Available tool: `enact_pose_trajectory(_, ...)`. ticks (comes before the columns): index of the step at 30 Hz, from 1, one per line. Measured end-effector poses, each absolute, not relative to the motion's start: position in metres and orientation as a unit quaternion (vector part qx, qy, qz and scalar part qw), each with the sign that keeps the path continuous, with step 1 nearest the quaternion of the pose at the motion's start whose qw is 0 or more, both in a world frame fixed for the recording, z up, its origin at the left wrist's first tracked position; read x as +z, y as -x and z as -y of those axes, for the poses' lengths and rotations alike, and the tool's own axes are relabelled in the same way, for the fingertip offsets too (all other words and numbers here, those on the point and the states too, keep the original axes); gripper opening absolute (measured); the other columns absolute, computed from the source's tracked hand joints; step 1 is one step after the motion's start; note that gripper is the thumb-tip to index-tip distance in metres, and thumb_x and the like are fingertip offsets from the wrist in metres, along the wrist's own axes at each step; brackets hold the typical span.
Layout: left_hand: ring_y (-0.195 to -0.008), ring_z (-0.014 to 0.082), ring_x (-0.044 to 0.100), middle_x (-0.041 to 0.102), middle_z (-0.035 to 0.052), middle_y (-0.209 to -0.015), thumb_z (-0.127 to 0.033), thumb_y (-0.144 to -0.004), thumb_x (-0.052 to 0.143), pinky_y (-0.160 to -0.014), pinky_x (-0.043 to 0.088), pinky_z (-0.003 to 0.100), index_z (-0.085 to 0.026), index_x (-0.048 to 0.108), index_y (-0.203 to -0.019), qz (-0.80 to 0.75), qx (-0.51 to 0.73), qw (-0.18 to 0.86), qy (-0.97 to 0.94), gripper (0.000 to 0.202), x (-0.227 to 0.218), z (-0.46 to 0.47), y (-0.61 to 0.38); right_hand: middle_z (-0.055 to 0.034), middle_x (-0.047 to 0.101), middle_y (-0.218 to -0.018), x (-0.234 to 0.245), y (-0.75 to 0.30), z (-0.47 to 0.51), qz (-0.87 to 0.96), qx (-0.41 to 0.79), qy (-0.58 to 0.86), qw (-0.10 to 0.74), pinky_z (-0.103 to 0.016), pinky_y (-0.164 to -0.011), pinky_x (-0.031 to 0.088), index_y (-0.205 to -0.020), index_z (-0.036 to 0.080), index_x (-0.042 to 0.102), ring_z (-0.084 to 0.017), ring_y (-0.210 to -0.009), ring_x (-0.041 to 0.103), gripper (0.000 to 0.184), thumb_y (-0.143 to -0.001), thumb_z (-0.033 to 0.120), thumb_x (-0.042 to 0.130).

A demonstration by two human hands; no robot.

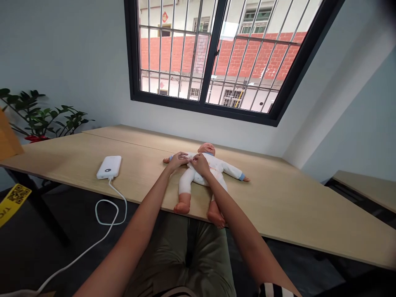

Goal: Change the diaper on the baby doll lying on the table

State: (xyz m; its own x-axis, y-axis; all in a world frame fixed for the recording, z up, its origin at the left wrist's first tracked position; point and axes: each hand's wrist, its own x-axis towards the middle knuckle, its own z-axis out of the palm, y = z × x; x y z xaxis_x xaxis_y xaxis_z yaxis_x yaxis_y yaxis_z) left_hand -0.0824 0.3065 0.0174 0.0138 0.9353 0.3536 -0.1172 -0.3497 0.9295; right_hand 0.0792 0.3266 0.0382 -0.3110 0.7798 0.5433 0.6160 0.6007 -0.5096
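A baby doll (199,180) lies on its back on the wooden table (272,198), head toward the window and bare feet at the front edge. It wears a white top (228,166) with blue cuffs and white leggings (186,181). My left hand (179,160) is at the top's side, on the left of the doll's chest, fingers closed on the cloth. Right beside it, my right hand (200,163) pinches the same part of the top over the belly. The exact bit of cloth between the fingertips is too small to make out.
A white power bank (109,167) sits on the table at the left, its white cable (114,222) hanging over the front edge. A potted plant (40,117) and an orange object (8,136) are at the far left. A barred window (206,105) is behind the table.
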Motion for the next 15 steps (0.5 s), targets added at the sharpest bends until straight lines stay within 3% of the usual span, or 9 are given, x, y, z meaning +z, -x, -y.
enact_pose_trajectory(5, -0.073, 0.0168, 0.062, 0.068, 0.0029, -0.072, -0.025, -0.05, 0.083, -0.07, 0.048, 0.028, -0.015, 0.068, -0.074, -0.386, 0.587, 0.422, -0.573, 0.03, 0.011, -0.313, 0.075, -0.0032, 0.055, -0.071, 0.042, -0.083, -0.33, 0.782, 0.145, 0.424, 0.433, -0.029, -0.076, 0.042, -0.052, 0.021, 0.049, -0.018, -0.082, 0.052, 0.025, -0.077, 0.023, 0.053)
enact_pose_trajectory(9, -0.063, 0.0154, 0.058, 0.063, 0.0008, -0.062, -0.033, -0.055, 0.079, -0.062, 0.044, 0.027, -0.016, 0.062, -0.062, -0.401, 0.594, 0.408, -0.566, 0.026, 0.005, -0.316, 0.07, -0.0024, 0.054, -0.065, 0.042, -0.088, -0.332, 0.769, 0.182, 0.41, 0.456, -0.029, -0.073, 0.043, -0.048, 0.023, 0.041, -0.018, -0.077, 0.052, 0.028, -0.076, 0.024, 0.047)
enact_pose_trajectory(15, -0.058, 0.014, 0.054, 0.057, -0.0006, -0.057, -0.035, -0.063, 0.075, -0.064, 0.044, 0.029, -0.018, 0.053, -0.059, -0.425, 0.63, 0.369, -0.535, 0.029, -0.001, -0.319, 0.074, -0.0042, 0.061, -0.071, 0.04, -0.093, -0.336, 0.75, 0.221, 0.393, 0.484, -0.03, -0.078, 0.044, -0.052, 0.021, 0.051, -0.019, -0.08, 0.056, 0.026, -0.076, 0.027, 0.042)
